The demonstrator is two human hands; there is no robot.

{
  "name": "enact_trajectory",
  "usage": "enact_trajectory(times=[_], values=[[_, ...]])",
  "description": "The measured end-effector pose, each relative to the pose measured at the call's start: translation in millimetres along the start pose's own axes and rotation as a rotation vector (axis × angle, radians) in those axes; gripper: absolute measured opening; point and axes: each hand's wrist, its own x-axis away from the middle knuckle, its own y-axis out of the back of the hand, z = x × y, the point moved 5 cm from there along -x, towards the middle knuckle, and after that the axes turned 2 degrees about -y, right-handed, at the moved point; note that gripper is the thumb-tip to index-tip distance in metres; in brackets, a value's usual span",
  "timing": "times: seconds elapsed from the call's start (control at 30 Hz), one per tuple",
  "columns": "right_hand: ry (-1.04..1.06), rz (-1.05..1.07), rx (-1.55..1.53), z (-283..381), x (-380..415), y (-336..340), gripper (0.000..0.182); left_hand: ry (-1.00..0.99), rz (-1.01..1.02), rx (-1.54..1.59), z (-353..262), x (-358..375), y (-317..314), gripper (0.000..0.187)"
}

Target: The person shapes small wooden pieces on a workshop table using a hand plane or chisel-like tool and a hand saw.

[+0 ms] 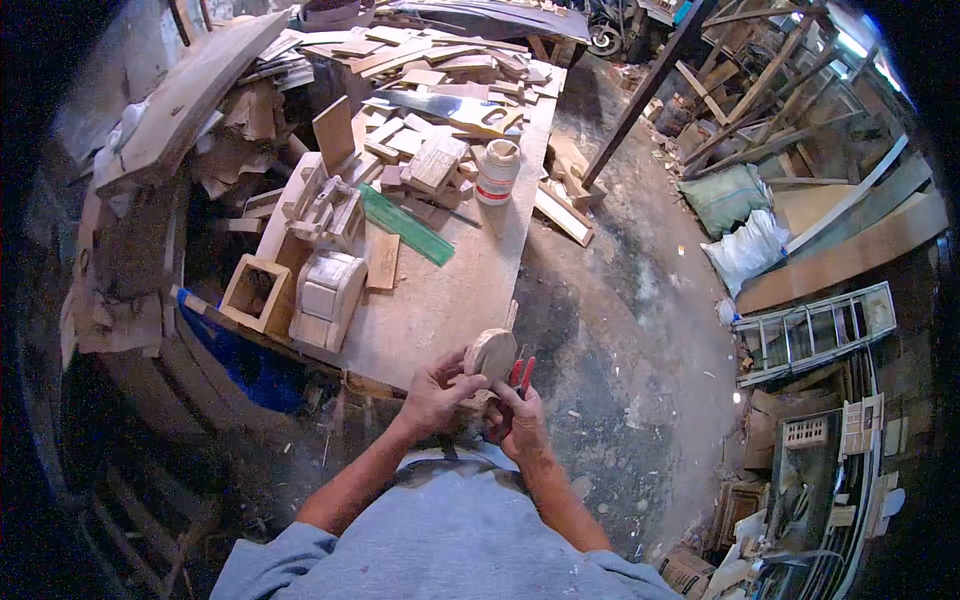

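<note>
left hand fingers pinch a round wooden disc at the near edge of the bench, face tilted up toward the camera, right hand just below it clenched on red-handled pliers beside the disc's right rim.

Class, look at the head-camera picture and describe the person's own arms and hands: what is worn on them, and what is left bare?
The left hand and the right hand are bare: no gloves, and no rings or watch can be made out. Both forearms are uncovered. A grey-blue shirt has sleeves that end near the elbows, plain with no visible markings.
</note>
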Motion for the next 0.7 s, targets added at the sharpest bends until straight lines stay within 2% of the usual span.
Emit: enact_trajectory(times=[0.07,0.2,0.27,0.33,0.43,0.47,0.57,0.7], values=[[0.025,-0.019,0.06,1.2,-1.2,-2.0,0.018,0.037,0.063,-0.156,3.1,0.4,2.8,0.038],[0.145,-0.079,0.227,0.0,-10.0,6.0,0.02,-0.051,0.014,-0.227,-4.6,2.5,2.2,0.035],[0.218,-0.086,0.198,8.5,-12.7,3.5,0.025,-0.101,-0.023,-0.282,0.3,3.8,4.9,0.035],[0.26,-0.068,0.131,20.5,-5.6,-5.4,0.035,-0.22,0.007,-0.39,-3.4,2.0,6.1,0.037],[0.309,0.09,0.219,28.9,-7.1,-9.3,0.035,-0.446,0.065,-0.502,-19.5,1.4,1.4,0.043],[0.348,0.075,0.249,29.7,-9.4,-10.5,0.034,-0.532,0.086,-0.531,-24.9,2.3,-1.3,0.045],[0.476,0.118,0.25,37.2,-8.8,-21.5,0.03,-0.471,0.069,-0.357,-21.4,1.5,1.1,0.047],[0.566,0.214,0.29,37.7,-6.9,-24.6,0.029,-0.585,0.018,-0.38,-28.1,5.4,2.6,0.045]])
